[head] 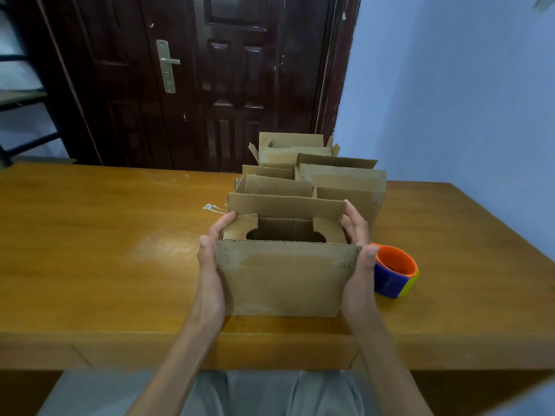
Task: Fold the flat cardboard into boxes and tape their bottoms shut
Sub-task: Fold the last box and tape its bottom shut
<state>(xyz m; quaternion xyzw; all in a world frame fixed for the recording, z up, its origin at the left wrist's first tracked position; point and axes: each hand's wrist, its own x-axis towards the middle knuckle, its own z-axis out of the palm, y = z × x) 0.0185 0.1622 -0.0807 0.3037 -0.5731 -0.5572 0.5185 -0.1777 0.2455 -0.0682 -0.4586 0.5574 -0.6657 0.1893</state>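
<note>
2 bare hands grip 1 brown cardboard box (285,274) standing near the table's near edge; left hand (210,265) wraps its left side, fingers curled over the left inner flap, thumb on the near panel; right hand (359,259) wraps the right side likewise; both short flaps folded inward, long flaps up; more folded brown cardboard boxes (315,172) just behind; orange-blue-yellow tape roll (395,273) right, beside right hand; wooden table (120,250).

Left hand (210,259) and right hand (359,250) level, palms facing inward, fingers curled, both forearms extended forward
</note>
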